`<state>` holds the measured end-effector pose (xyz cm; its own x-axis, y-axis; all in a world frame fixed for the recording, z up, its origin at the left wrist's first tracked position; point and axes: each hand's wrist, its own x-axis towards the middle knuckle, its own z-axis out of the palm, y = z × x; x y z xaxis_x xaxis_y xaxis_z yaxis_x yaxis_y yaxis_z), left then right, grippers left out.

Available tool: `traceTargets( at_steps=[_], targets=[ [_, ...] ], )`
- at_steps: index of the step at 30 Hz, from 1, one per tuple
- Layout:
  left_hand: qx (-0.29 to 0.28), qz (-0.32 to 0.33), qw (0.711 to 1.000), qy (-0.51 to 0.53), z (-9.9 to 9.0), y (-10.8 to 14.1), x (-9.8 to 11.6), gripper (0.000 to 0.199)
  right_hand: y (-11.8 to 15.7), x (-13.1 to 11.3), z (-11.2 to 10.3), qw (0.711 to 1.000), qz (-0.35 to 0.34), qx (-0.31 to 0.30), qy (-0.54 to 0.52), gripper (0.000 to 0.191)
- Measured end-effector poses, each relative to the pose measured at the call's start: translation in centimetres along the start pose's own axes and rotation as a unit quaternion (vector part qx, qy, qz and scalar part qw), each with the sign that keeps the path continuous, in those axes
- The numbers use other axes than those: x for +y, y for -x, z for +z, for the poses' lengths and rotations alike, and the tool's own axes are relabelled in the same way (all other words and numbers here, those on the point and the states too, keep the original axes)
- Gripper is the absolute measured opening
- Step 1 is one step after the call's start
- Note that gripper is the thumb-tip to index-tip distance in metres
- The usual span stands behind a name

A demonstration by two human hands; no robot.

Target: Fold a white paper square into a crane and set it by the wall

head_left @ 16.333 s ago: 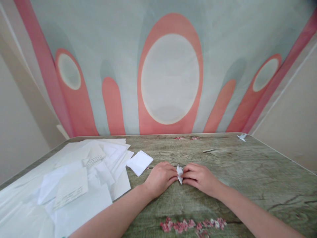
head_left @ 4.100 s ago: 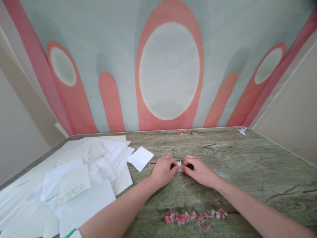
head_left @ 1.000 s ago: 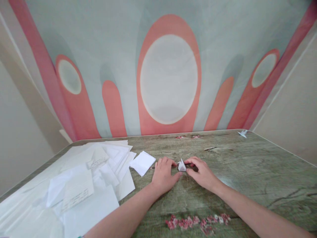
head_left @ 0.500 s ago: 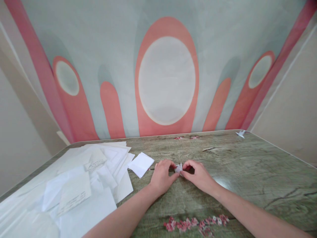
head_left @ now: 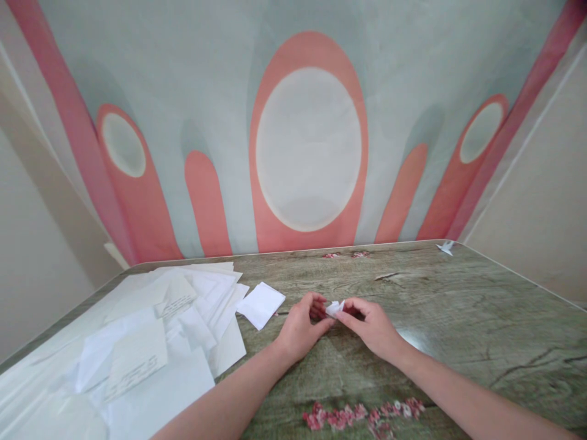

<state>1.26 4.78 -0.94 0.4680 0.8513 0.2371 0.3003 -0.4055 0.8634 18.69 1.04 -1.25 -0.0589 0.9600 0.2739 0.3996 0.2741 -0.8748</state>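
Note:
A small folded white paper piece [head_left: 334, 308] is between my two hands, over the middle of the wood-patterned table [head_left: 458, 342]. My right hand [head_left: 372, 324] pinches its right side between thumb and fingers. On the other side, my left hand [head_left: 300, 324] curves around the paper, its thumb and fingertips at the left edge. Left of that hand lies a square white paper [head_left: 261, 305], flat on the table.
Many loose white sheets [head_left: 160, 391] cover the table's left side, some with printed lines. A small folded white paper shape [head_left: 445, 247] lies at the far right edge. Behind the table rises a wall panel [head_left: 309, 146] with pink arches.
The folded paper has tilted and its upright point has come down. The fingers of my left hand have loosened slightly around it, and my right hand has shifted slightly right.

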Motion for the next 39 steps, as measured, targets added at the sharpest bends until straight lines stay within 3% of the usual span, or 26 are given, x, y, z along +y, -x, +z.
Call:
traceTargets(
  at_steps=[2, 6, 16, 24, 31, 36, 39],
  targets=[
    [0.003, -0.001, 1.000, -0.002, 0.0, 0.0, 0.0, 0.039, 0.0, 0.1, 0.0, 1.000, 0.014, -0.001, -0.022, 0.021],
    [-0.033, 0.037, 0.996, -0.074, -0.2, 0.0, 0.3, 0.020, 0.1, 0.0, 0.0, 0.999, 0.020, -0.014, -0.039, 0.022],
    [-0.102, 0.082, 0.984, -0.125, -0.9, 0.2, 1.0, 0.031, 0.6, -0.7, -0.1, 0.999, -0.022, -0.023, 0.009, 0.020],
    [-0.139, 0.098, 0.978, -0.120, -1.3, 0.3, 1.9, 0.034, 0.7, -0.8, 0.2, 0.999, -0.001, -0.032, -0.019, 0.012],
    [-0.143, 0.106, 0.977, -0.115, -1.0, 0.3, 1.7, 0.029, 0.8, -1.3, 0.2, 0.998, -0.062, -0.014, 0.018, 0.014],
    [-0.073, 0.070, 0.989, -0.111, -0.7, 0.4, 1.2, 0.017, 0.7, -0.9, 0.1, 0.998, -0.061, 0.013, 0.030, 0.018],
    [-0.065, 0.052, 0.991, -0.101, -0.7, 0.3, 0.9, 0.016, 0.8, -0.7, 0.1, 0.997, -0.062, 0.013, 0.038, 0.017]
  ],
)
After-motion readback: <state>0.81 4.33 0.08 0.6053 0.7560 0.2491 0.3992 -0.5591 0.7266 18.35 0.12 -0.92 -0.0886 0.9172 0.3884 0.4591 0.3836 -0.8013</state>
